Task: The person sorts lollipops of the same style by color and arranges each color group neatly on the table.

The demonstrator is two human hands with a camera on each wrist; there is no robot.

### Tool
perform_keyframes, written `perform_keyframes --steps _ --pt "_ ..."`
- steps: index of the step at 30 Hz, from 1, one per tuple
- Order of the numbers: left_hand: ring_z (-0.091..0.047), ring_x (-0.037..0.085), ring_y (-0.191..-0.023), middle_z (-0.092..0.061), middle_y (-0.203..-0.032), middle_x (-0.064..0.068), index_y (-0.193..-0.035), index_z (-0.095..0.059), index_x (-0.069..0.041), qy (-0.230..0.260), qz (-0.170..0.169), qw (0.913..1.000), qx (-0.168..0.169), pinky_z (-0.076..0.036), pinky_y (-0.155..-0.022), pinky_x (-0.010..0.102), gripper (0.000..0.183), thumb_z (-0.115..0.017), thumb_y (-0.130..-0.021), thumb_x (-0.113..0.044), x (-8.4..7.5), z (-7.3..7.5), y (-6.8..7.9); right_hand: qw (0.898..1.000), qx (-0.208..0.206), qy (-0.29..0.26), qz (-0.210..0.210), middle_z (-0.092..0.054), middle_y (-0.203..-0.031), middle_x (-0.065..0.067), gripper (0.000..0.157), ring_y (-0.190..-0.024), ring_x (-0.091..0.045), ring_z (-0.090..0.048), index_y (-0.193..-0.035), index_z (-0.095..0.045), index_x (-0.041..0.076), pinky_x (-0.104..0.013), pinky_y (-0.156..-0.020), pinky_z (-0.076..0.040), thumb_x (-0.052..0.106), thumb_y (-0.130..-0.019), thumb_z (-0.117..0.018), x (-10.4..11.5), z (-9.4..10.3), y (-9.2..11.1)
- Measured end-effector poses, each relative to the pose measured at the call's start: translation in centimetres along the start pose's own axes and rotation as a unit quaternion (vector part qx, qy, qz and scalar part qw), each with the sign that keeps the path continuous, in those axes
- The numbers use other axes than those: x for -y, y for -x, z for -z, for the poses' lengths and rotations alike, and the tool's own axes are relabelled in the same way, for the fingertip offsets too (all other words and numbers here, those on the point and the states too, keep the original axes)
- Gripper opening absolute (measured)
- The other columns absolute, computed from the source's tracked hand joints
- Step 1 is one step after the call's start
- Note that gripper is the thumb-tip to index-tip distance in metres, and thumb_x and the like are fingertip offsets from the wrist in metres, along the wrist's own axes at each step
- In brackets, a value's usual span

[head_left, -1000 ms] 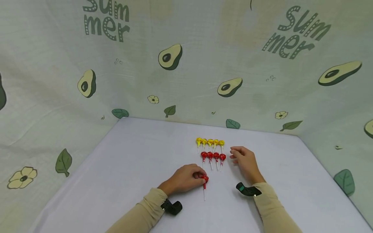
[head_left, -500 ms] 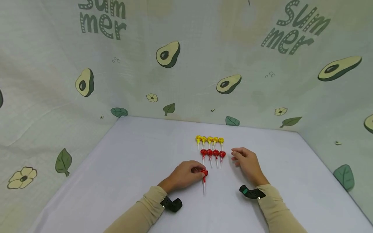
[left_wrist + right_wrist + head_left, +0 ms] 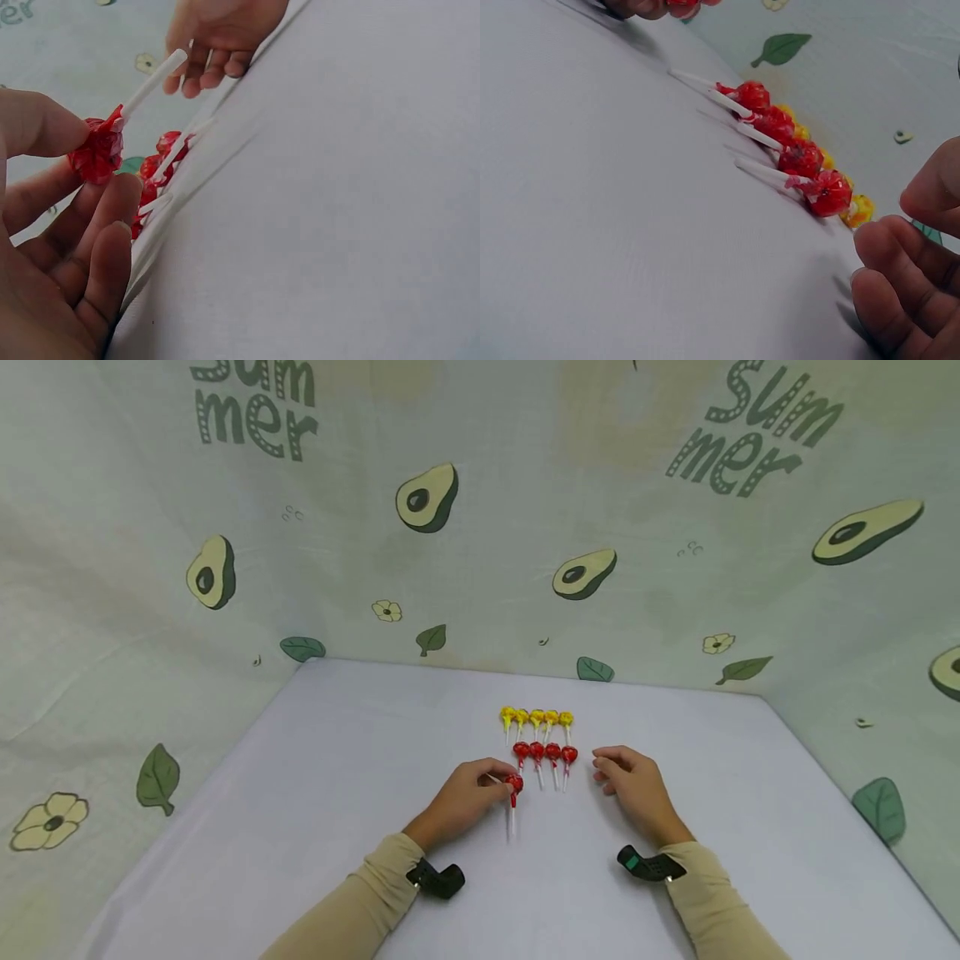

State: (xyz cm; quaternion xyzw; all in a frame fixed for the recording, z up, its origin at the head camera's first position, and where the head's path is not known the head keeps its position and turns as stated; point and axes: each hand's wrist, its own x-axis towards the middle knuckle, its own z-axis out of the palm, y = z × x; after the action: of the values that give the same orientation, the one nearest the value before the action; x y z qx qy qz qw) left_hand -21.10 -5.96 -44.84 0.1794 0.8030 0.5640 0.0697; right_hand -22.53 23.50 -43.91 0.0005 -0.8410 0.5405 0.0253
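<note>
1. The red lollipop (image 3: 513,783) is pinched at its head by the left hand (image 3: 461,800), near the tabletop (image 3: 337,777) middle, stick pointing toward the person.
2. The red row (image 3: 544,752) lies just beyond it, to the right.
3. The right hand (image 3: 633,785) rests beside the row, loosely curled, holding nothing.

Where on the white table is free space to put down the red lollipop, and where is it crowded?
Free: the slot left of the red lollipop row, below the yellow row; the wide left half of the table; the strip right of the right hand. Crowded: between the two rows and between the hands, where the left hand holds the red lollipop.
</note>
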Motion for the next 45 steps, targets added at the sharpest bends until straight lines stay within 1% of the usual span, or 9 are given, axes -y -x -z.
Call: perform_keyframes --steps 4,10,14,20,22,27,30,38,45 --pt "-0.061 0.018 -0.084 -0.069 -0.098 -0.003 -0.117 -0.070 -0.017 0.034 0.005 0.9994 0.003 -0.052 -0.067 0.031 0.021 -0.067 -0.097 -0.021 0.0 0.4 -0.1 1.000 -0.009 -0.004 -0.012 -0.068 -0.104 -0.016 0.028 -0.079 -0.024 -0.064 -0.121 -0.066 0.002 -0.028 -0.069 -0.055 0.020 -0.102 -0.058 -0.2 0.1 0.3" --pt "-0.062 0.017 -0.090 -0.067 -0.106 0.000 -0.119 -0.069 -0.012 0.052 0.002 0.9986 -0.012 -0.053 -0.073 0.030 0.024 -0.067 -0.096 -0.017 0.2 0.6 -0.2 1.000 -0.005 -0.008 -0.013 -0.068 -0.100 -0.015 0.028 -0.080 -0.023 -0.063 -0.121 -0.067 0.002 -0.028 -0.070 -0.054 0.021 -0.101 -0.059 -0.4 -0.3 0.3" --pt "-0.063 0.015 -0.093 -0.067 -0.108 -0.002 -0.122 -0.068 -0.011 0.032 -0.001 0.9992 -0.022 -0.053 -0.077 0.029 0.027 -0.068 -0.096 -0.017 0.4 0.2 -0.4 1.000 -0.010 0.001 -0.016 -0.067 -0.098 -0.014 0.026 -0.079 -0.024 -0.063 -0.120 -0.067 0.002 -0.027 -0.069 -0.054 0.019 -0.102 -0.058 -0.6 -0.3 0.5" --pt "-0.062 0.015 -0.096 -0.065 -0.108 -0.004 -0.122 -0.068 -0.010 0.002 0.004 0.9980 -0.063 -0.052 -0.080 0.033 0.029 -0.069 -0.093 -0.012 -0.3 0.3 -0.3 1.000 -0.002 0.004 -0.012 -0.068 -0.098 -0.015 0.026 -0.079 -0.024 -0.062 -0.120 -0.067 0.002 -0.028 -0.069 -0.054 0.019 -0.101 -0.059 -0.7 -0.2 0.3" --pt "-0.063 0.015 -0.096 -0.066 -0.106 -0.003 -0.122 -0.068 -0.009 0.009 0.011 0.9978 -0.065 -0.052 -0.079 0.033 0.029 -0.069 -0.092 -0.012 -0.3 0.3 -0.3 1.000 0.001 0.013 -0.010 -0.068 -0.097 -0.014 0.026 -0.079 -0.024 -0.063 -0.120 -0.067 0.002 -0.028 -0.069 -0.054 0.019 -0.101 -0.059 -0.7 -0.1 0.4" --pt "-0.064 0.016 -0.093 -0.068 -0.105 -0.001 -0.122 -0.068 -0.009 0.053 0.032 0.9962 -0.062 -0.054 -0.077 0.031 0.029 -0.070 -0.094 -0.016 -0.2 0.3 -0.5 0.999 0.004 0.039 -0.004 -0.068 -0.096 -0.013 0.027 -0.080 -0.023 -0.064 -0.120 -0.067 0.002 -0.028 -0.069 -0.055 0.020 -0.102 -0.059 -0.7 0.7 0.9" --pt "-0.064 0.016 -0.092 -0.069 -0.106 -0.001 -0.122 -0.068 -0.009 0.061 0.043 0.9949 -0.068 -0.054 -0.077 0.030 0.028 -0.070 -0.094 -0.017 -0.3 0.5 -0.7 0.999 0.005 0.052 0.004 -0.069 -0.095 -0.013 0.028 -0.080 -0.023 -0.064 -0.120 -0.067 0.002 -0.029 -0.069 -0.054 0.021 -0.102 -0.059 -0.5 1.4 1.4" --pt "-0.063 0.015 -0.094 -0.068 -0.107 -0.004 -0.123 -0.069 -0.010 0.014 0.049 0.9966 -0.064 -0.052 -0.079 0.031 0.030 -0.070 -0.095 -0.019 -0.7 1.2 -1.5 0.998 0.001 0.064 0.020 -0.069 -0.094 -0.013 0.027 -0.079 -0.022 -0.064 -0.119 -0.067 0.001 -0.028 -0.068 -0.053 0.021 -0.102 -0.059 -0.1 2.0 1.7" --pt "-0.062 0.013 -0.090 -0.067 -0.103 -0.009 -0.118 -0.070 -0.015 -0.034 0.062 0.9938 -0.086 -0.051 -0.078 0.033 0.027 -0.072 -0.093 -0.024 -0.2 1.5 -2.6 0.998 0.002 0.068 0.009 -0.069 -0.095 -0.011 0.029 -0.080 -0.021 -0.063 -0.120 -0.067 0.002 -0.028 -0.068 -0.053 0.024 -0.102 -0.060 -0.6 1.7 1.5"
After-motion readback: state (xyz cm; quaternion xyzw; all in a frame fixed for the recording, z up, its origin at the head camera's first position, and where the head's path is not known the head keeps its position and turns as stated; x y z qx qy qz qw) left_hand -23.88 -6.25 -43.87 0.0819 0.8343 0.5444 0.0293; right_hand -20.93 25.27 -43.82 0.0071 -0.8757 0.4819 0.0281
